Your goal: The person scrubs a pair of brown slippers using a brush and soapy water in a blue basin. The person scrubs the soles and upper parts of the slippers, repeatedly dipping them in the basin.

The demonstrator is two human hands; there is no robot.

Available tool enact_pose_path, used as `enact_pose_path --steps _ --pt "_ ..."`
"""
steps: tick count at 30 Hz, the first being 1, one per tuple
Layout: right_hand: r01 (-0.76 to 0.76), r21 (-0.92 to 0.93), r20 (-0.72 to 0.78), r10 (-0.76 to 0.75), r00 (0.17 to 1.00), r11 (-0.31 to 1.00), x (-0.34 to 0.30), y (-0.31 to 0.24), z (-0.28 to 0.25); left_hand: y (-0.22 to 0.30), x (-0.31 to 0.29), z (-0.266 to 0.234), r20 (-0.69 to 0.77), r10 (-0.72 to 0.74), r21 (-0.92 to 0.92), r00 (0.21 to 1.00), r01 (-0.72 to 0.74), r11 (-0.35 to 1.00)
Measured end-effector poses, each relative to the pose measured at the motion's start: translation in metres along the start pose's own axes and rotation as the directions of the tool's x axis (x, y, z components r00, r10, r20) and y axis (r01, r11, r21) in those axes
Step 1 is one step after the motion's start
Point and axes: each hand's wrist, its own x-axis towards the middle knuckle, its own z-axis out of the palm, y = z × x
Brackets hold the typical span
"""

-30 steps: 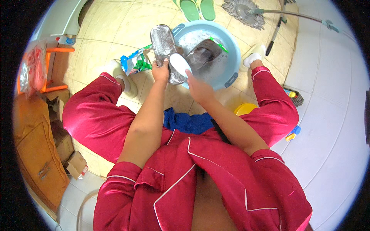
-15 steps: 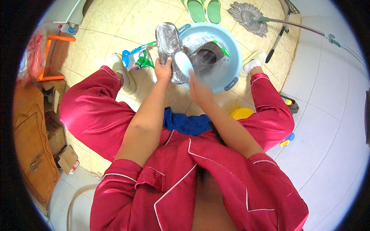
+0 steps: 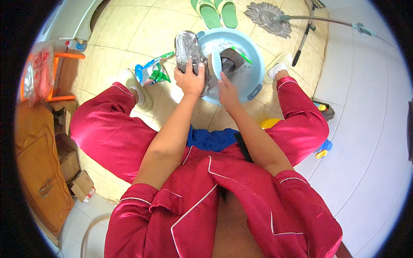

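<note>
My left hand (image 3: 189, 81) is wrapped round a dark slipper (image 3: 186, 48) coated with white suds, held over the left side of a light blue basin (image 3: 258, 64). In my right hand (image 3: 228, 93) is a scrub brush (image 3: 217, 63) with a pale blue back. Its tan bristles point left toward the slipper and stand slightly apart from it. Sudsy water fills the basin, where another dark item (image 3: 234, 59), which looks like a slipper, lies partly under the water beside a bright green strip (image 3: 241, 55).
A blue, white and green plastic packet (image 3: 151, 72) lies left of the basin. Beyond it stand green slippers (image 3: 210, 15) and a grey string mop (image 3: 270, 19). An orange-framed stool (image 3: 64, 55) and a wooden cabinet (image 3: 41, 163) are at left. Something yellow (image 3: 269, 124) sits near my right leg.
The brush has come off the slipper's surface and turned, bristles now facing left. My left hand has shifted its hold, with its fingers over the slipper. The whole view has moved slightly.
</note>
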Motion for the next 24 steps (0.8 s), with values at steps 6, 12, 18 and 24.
enact_pose_path --steps 6,12,18,24 --pt "0.192 -0.174 0.045 -0.187 0.981 0.966 0.009 0.0 0.0 0.011 0.022 -0.032 0.169 -0.135 -0.077 0.976 0.149 0.986" --pt "0.441 -0.314 0.163 -0.41 0.897 0.841 -0.016 0.011 -0.001 -0.033 0.043 -0.023 0.166 -0.139 -0.136 0.976 0.163 0.977" --pt "0.309 -0.685 0.256 -0.179 0.95 0.66 -0.038 -0.001 -0.006 -0.034 0.029 -0.017 0.075 -0.012 0.028 0.997 0.01 1.0" --pt "0.368 -0.725 0.265 -0.258 0.929 0.582 0.027 -0.032 0.044 -0.028 0.033 -0.011 0.085 -0.022 0.088 0.996 0.015 0.996"
